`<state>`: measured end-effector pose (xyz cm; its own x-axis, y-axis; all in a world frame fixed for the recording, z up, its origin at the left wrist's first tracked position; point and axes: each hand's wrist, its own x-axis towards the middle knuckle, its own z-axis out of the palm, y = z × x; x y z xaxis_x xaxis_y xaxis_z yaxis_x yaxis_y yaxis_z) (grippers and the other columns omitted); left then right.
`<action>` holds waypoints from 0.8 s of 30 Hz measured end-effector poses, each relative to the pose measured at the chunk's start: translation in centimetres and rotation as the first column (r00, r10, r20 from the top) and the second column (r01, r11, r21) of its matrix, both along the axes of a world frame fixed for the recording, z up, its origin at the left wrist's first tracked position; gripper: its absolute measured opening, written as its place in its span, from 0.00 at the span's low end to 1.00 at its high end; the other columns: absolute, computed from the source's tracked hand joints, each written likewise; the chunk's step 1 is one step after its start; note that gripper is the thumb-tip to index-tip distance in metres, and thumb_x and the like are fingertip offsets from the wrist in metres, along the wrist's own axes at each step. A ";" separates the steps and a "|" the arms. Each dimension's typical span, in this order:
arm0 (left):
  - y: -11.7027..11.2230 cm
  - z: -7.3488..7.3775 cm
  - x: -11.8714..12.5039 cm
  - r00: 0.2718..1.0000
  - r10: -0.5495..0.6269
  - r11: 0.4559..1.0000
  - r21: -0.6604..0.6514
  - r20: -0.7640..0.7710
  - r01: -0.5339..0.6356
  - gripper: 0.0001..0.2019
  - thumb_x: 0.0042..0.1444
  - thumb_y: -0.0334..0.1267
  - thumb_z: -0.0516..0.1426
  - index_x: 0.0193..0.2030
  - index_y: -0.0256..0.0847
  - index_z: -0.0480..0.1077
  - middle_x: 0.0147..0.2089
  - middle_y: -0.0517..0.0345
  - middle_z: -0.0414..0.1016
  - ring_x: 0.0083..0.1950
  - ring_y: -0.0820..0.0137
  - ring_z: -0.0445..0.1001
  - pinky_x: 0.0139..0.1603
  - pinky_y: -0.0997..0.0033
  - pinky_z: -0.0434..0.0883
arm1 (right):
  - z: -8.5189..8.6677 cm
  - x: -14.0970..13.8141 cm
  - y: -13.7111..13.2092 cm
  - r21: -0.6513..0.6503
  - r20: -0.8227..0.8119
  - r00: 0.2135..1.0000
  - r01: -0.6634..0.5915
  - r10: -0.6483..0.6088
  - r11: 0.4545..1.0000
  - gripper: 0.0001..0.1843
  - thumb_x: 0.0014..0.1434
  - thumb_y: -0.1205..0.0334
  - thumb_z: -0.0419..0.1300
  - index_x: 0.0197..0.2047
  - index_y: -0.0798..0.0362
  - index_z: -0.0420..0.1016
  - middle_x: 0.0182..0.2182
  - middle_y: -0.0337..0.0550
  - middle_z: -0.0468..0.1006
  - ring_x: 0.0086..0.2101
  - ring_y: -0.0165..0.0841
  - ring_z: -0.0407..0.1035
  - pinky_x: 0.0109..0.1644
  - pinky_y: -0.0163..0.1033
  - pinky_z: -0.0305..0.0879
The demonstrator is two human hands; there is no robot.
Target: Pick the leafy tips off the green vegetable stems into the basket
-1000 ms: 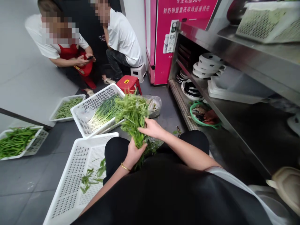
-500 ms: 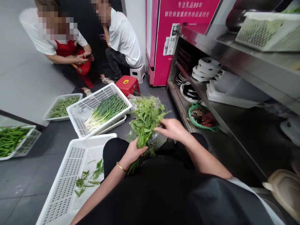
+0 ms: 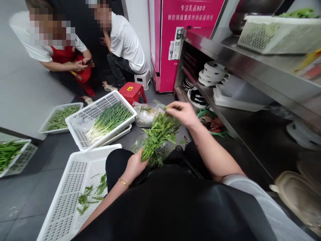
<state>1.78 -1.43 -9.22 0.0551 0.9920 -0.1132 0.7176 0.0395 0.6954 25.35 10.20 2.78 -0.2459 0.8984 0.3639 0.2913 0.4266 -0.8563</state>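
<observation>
Gripping the stem end, the left hand (image 3: 134, 164) is closed around a bunch of leafy greens (image 3: 159, 134) just above the person's dark lap at lower centre, with a gold bracelet (image 3: 123, 182) on that wrist. The bunch's long axis slants from this fist up and to the right, leaves fanning toward the right hand (image 3: 182, 112). That hand sits farther out, at the leafy tip, its fingertips pinched on a stalk. The two hands are apart, one at each end of the bunch, and the left is the nearer to the body.

At lower left a white perforated basket (image 3: 60, 214) on the floor holds only a few loose leaves (image 3: 90, 195). Beyond it, left of centre, a second white basket (image 3: 77, 134) carries scallions (image 3: 110, 118), with a clear plastic bag (image 3: 145, 115) just beside it and a red stool (image 3: 131, 92) behind.

Along the right, a steel shelf (image 3: 250, 117) bears stacked plates (image 3: 212, 72). At upper centre a pink cabinet (image 3: 185, 47) reads "专注乳品90年" and "鲜奶销量重庆市场遥遥领先", and a pictured carton (image 3: 177, 43) says "有机". Two other people crouch at upper left.
</observation>
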 end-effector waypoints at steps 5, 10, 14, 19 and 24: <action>0.7 -0.2 -1.6 0.954 -0.037 0.999 0.026 -0.297 0.047 0.15 0.51 0.38 0.55 0.46 0.40 0.66 0.34 0.49 0.77 0.36 0.58 0.75 0.33 0.68 0.63 | 2.1 7.2 1.5 -0.206 -0.582 0.781 0.129 -0.227 0.970 0.14 0.52 0.49 0.60 0.34 0.51 0.66 0.24 0.34 0.68 0.23 0.23 0.64 0.27 0.31 0.62; 1.3 -0.7 -2.1 0.965 -0.019 0.999 0.042 -0.263 0.031 0.14 0.50 0.38 0.55 0.45 0.39 0.67 0.35 0.48 0.77 0.36 0.58 0.75 0.34 0.69 0.64 | 3.0 9.6 -0.6 -0.109 -0.695 0.667 0.271 -0.268 0.956 0.08 0.56 0.54 0.56 0.35 0.49 0.63 0.26 0.35 0.65 0.20 0.19 0.57 0.21 0.28 0.52; 1.5 -0.8 -1.4 0.997 -0.031 0.996 0.077 -0.065 0.036 0.12 0.48 0.39 0.57 0.40 0.40 0.68 0.35 0.52 0.77 0.37 0.62 0.75 0.37 0.69 0.67 | 0.9 4.6 -3.0 -0.091 -0.281 0.958 0.031 -0.055 0.995 0.12 0.52 0.54 0.61 0.35 0.51 0.66 0.23 0.34 0.67 0.19 0.21 0.57 0.21 0.30 0.52; 1.1 0.3 -1.3 0.977 -0.021 1.000 0.023 0.213 0.017 0.11 0.44 0.40 0.61 0.33 0.39 0.68 0.28 0.59 0.74 0.29 0.67 0.72 0.32 0.70 0.68 | -2.1 2.9 -3.2 -0.161 -0.362 0.925 0.059 -0.114 0.985 0.13 0.51 0.53 0.62 0.34 0.50 0.64 0.19 0.29 0.61 0.15 0.20 0.51 0.17 0.30 0.49; 0.8 2.2 -2.5 0.865 0.111 0.976 -0.216 0.490 -0.002 0.12 0.44 0.41 0.63 0.29 0.40 0.63 0.17 0.69 0.63 0.16 0.76 0.60 0.19 0.75 0.60 | -5.2 5.8 -3.3 -0.226 -0.485 0.861 0.046 -0.153 0.973 0.16 0.50 0.53 0.62 0.26 0.50 0.59 0.14 0.27 0.54 0.13 0.21 0.48 0.14 0.29 0.46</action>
<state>-0.73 -0.60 -7.00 0.1020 0.9537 -0.2829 0.2710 0.2470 0.9303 31.20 6.91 -2.41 0.0141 0.9745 0.2241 -0.1631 0.2234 -0.9610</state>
